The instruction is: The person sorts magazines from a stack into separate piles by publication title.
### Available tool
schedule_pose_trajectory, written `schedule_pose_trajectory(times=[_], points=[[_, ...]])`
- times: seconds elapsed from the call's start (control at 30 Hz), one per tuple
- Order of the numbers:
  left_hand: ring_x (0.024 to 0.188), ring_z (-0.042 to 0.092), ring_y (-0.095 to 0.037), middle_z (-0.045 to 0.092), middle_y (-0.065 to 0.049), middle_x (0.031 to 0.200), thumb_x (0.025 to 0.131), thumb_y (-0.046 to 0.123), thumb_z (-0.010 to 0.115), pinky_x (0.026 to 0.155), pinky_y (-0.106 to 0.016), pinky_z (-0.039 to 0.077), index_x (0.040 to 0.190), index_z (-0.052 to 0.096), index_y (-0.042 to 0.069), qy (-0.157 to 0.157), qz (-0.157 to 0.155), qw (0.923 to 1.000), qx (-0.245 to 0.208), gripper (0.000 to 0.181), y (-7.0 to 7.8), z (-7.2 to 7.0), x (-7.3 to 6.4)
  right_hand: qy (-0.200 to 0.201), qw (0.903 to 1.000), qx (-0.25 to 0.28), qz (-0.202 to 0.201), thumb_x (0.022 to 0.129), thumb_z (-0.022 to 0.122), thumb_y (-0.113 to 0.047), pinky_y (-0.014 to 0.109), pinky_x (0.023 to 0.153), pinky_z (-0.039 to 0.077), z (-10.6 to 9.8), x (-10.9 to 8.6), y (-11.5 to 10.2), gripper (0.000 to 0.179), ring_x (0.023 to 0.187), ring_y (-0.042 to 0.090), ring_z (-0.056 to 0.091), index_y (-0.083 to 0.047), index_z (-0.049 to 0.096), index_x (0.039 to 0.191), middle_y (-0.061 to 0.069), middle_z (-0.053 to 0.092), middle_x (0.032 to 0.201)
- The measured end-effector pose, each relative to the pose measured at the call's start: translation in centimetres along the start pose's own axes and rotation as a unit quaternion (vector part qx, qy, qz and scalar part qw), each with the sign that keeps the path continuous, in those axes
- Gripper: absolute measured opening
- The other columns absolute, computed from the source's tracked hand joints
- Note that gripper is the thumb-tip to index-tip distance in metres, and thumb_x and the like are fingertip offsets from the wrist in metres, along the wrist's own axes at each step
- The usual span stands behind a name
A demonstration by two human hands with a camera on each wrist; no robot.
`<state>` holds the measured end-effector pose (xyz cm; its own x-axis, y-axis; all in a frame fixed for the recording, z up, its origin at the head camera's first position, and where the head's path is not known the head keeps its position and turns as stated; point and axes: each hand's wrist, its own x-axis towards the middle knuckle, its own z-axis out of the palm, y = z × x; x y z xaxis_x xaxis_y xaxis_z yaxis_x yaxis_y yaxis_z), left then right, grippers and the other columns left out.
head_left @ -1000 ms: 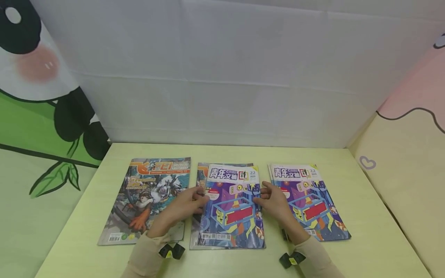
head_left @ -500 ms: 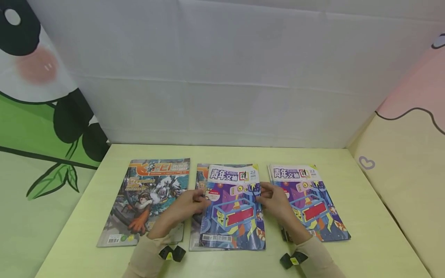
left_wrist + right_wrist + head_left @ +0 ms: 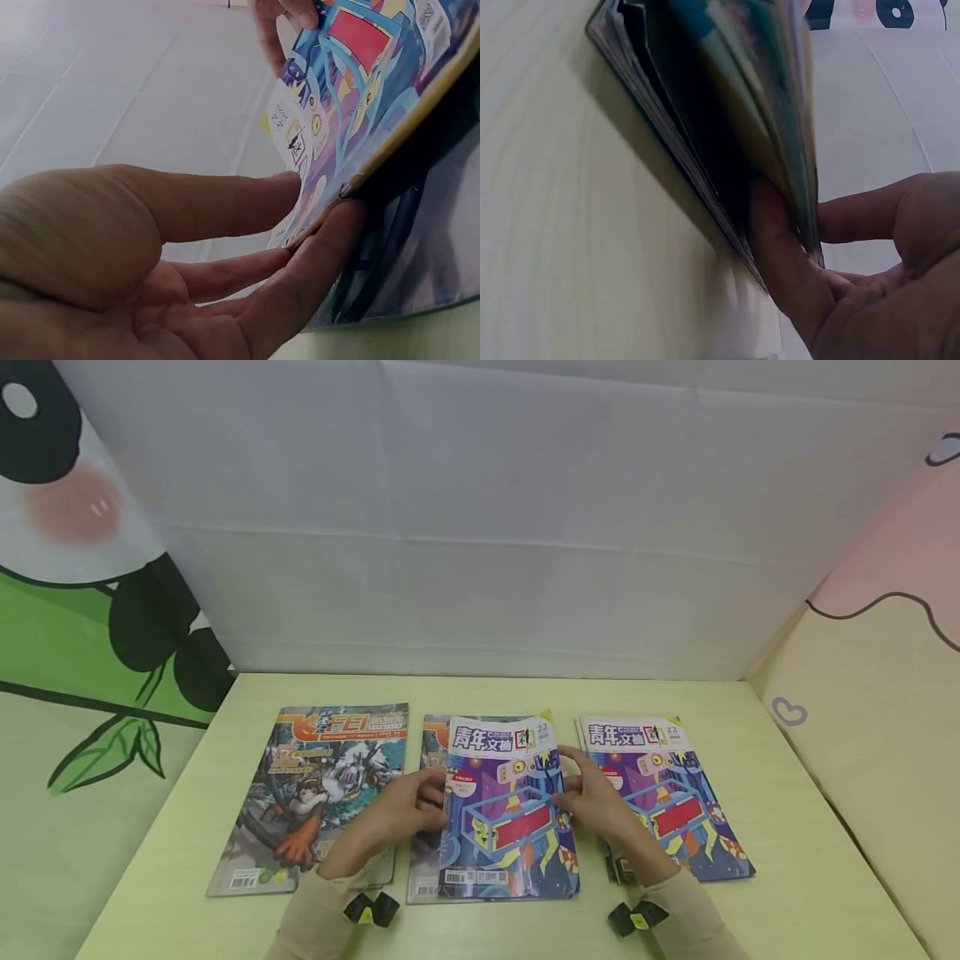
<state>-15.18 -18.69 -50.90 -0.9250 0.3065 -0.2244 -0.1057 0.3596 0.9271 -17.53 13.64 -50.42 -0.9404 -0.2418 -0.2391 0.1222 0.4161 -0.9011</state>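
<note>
A purple magazine with a white title band lies over a grey comic magazine in the middle of the table, its right side lifted. My left hand pinches its left edge; in the left wrist view the thumb is on the cover side and fingers are under the spine. My right hand pinches the right edge. The right wrist view shows a finger between the raised magazine and the magazines below.
To the left lies another comic magazine with an orange title band. A second purple magazine sits on a pile at the right, partly behind my right forearm. A pale wall rises behind the light wooden table, with painted panels at both sides.
The purple magazine in my hands has shifted slightly right and turned a little, its top right corner now bent up. More of the grey magazine's lower left shows.
</note>
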Motion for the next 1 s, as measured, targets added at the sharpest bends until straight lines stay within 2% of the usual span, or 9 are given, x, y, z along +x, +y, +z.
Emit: schedule_pose_trajectory(times=[0.07,0.4,0.63,0.67,0.8,0.87,0.9,0.97,1.0], points=[[0.100,0.071,-0.026,0.071,-0.020,0.118,0.093,-0.007,0.079,0.084,-0.043,0.065,0.151,0.054,-0.012,0.003,0.001,1.0000,0.003,0.063,0.0,0.1,0.0,-0.004,0.9999,0.006,-0.010,0.105,0.062,0.010,0.035,0.072,0.061,-0.1,0.0,0.1,0.077,0.088,0.026,0.076,-0.005,0.028,0.173,0.025,0.079,0.117],[0.087,0.071,-0.018,0.076,-0.011,0.102,0.086,-0.014,0.080,0.076,-0.036,0.065,0.140,0.061,-0.012,0.060,0.010,0.9980,0.020,0.057,-0.2,1.1,0.6,-0.003,0.9981,0.028,-0.054,0.107,0.056,0.012,0.028,0.062,0.050,-0.4,0.0,0.0,0.075,0.073,0.020,0.062,-0.007,0.028,0.174,0.028,0.078,0.114],[0.090,0.073,-0.020,0.076,-0.013,0.106,0.088,-0.014,0.081,0.077,-0.035,0.065,0.139,0.061,-0.011,0.064,0.010,0.9978,0.014,0.055,-0.1,1.0,0.6,-0.008,0.9973,0.045,-0.058,0.107,0.055,0.012,0.027,0.059,0.046,-0.7,0.2,-0.2,0.077,0.070,0.019,0.058,-0.009,0.027,0.175,0.029,0.077,0.111],[0.091,0.073,-0.020,0.076,-0.014,0.107,0.089,-0.014,0.080,0.078,-0.035,0.065,0.139,0.060,-0.011,0.064,0.013,0.9978,0.011,0.055,-0.1,0.9,0.6,-0.008,0.9972,0.048,-0.057,0.107,0.056,0.012,0.027,0.059,0.047,-0.8,0.3,-0.3,0.077,0.071,0.018,0.059,-0.010,0.027,0.175,0.027,0.078,0.112],[0.089,0.067,-0.018,0.075,-0.014,0.109,0.091,-0.013,0.077,0.078,-0.033,0.061,0.142,0.059,-0.010,0.060,0.021,0.9980,0.003,0.054,0.0,0.8,0.6,-0.002,0.9966,0.064,-0.051,0.107,0.055,0.011,0.027,0.059,0.045,-1.2,0.2,-0.6,0.077,0.068,0.015,0.052,-0.012,0.028,0.176,0.014,0.074,0.093],[0.087,0.064,-0.017,0.074,-0.013,0.109,0.092,-0.013,0.076,0.077,-0.031,0.058,0.143,0.060,-0.009,0.061,0.022,0.9979,-0.001,0.054,-0.1,0.8,0.7,-0.001,0.9964,0.070,-0.048,0.107,0.054,0.011,0.027,0.059,0.042,-1.4,0.1,-0.7,0.077,0.064,0.014,0.046,-0.013,0.028,0.176,0.006,0.061,0.081],[0.087,0.065,-0.017,0.074,-0.013,0.110,0.093,-0.012,0.075,0.077,-0.031,0.058,0.144,0.060,-0.009,0.060,0.021,0.9980,-0.008,0.053,-0.1,0.8,0.7,0.000,0.9961,0.075,-0.047,0.108,0.054,0.011,0.027,0.059,0.043,-1.5,0.0,-0.7,0.076,0.064,0.014,0.045,-0.013,0.028,0.176,0.004,0.061,0.081],[0.088,0.069,-0.019,0.074,-0.016,0.112,0.096,-0.010,0.074,0.076,-0.033,0.062,0.145,0.058,-0.009,0.055,0.022,0.9979,-0.026,0.051,0.0,0.8,0.7,0.001,0.9957,0.082,-0.043,0.108,0.054,0.010,0.028,0.061,0.045,-1.7,-0.1,-0.8,0.076,0.066,0.015,0.049,-0.013,0.028,0.176,0.004,0.069,0.089],[0.089,0.072,-0.021,0.074,-0.017,0.113,0.098,-0.009,0.074,0.077,-0.034,0.065,0.145,0.058,-0.009,0.054,0.020,0.9976,-0.039,0.050,-0.1,0.9,0.7,0.001,0.9958,0.081,-0.042,0.109,0.053,0.010,0.027,0.061,0.044,-1.8,-0.2,-0.8,0.075,0.065,0.015,0.047,-0.013,0.028,0.176,0.005,0.067,0.089]])
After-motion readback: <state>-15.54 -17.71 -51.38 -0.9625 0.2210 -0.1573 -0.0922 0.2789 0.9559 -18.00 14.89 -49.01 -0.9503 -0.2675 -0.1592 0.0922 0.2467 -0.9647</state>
